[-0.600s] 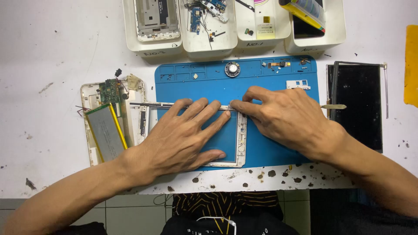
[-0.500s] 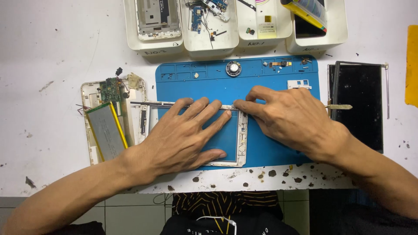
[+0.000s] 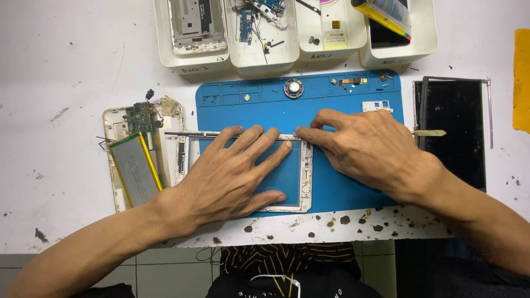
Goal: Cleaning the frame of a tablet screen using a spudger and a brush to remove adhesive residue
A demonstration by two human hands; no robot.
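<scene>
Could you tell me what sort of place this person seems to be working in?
Most likely an electronics repair bench. A blue work mat lies on a stained white table, white bins hold circuit boards and parts, and an opened device shows its battery beside both hands on a white frame.

White worktop (image 3: 72, 60) underneath, scuffed and stained — dark chips and specks along the near edge, scratches toward the left. Blue work mat (image 3: 342, 105) at centre, moulded compartments along its far rim. Four white bins (image 3: 292, 60) in a row at the back, touching one another. Yellow patch (image 3: 521, 83) at the right edge, cut off by the frame. Pale tiled floor (image 3: 182, 276) below the near edge, grey grout lines. Bright, even light overhead — soft shadows only.
</scene>
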